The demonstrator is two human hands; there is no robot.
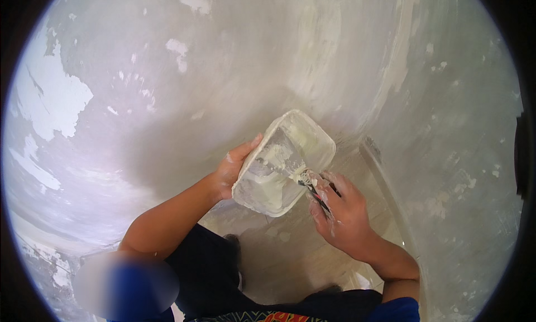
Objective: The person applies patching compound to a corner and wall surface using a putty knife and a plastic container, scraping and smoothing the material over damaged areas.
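Note:
My left hand (231, 168) grips the left side of a clear plastic tub (315, 140) smeared with white filler paste, holding it tilted in front of me. My right hand (340, 210) is shut on the dark handle of a putty knife (309, 183). The knife's blade reaches into the tub, down among the white paste at its bottom. Both hands carry flecks of white paste. The tub hangs in the air above the floor, close to a grey plastered wall (223, 70).
The grey plastered wall curves around me, with white patches at the left (50, 98) and top (178, 48). A wall corner edge (385, 171) runs down on the right. Below lies a dusty floor (285, 255), with my dark trousers and feet.

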